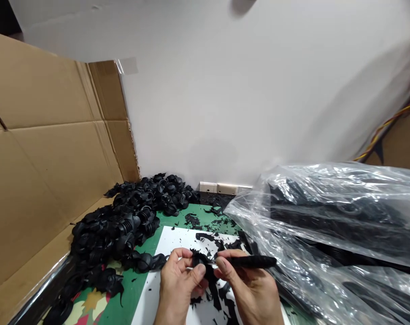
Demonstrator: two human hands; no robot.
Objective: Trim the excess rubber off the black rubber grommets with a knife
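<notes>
My left hand [177,284] pinches a small black ribbed rubber part [198,258] between thumb and fingers, just above a white sheet [156,280]. In my right hand [252,289] is a craft knife [255,262] with a thick black handle, pointing left. Its thin tip meets the ribbed part, though fingers and dark material partly hide the contact. Black rubber trimmings [213,289] lie and hang beneath both hands. To the left, a large pile of similar black ribbed parts [123,225] with ragged flaps spreads over the green mat [196,211].
A tall cardboard box wall [52,158] bounds the left side. On the right, a clear plastic bag [326,212] with black parts inside reaches close to my right hand. A white wall [225,99] with white sockets [225,188] low on it stands behind.
</notes>
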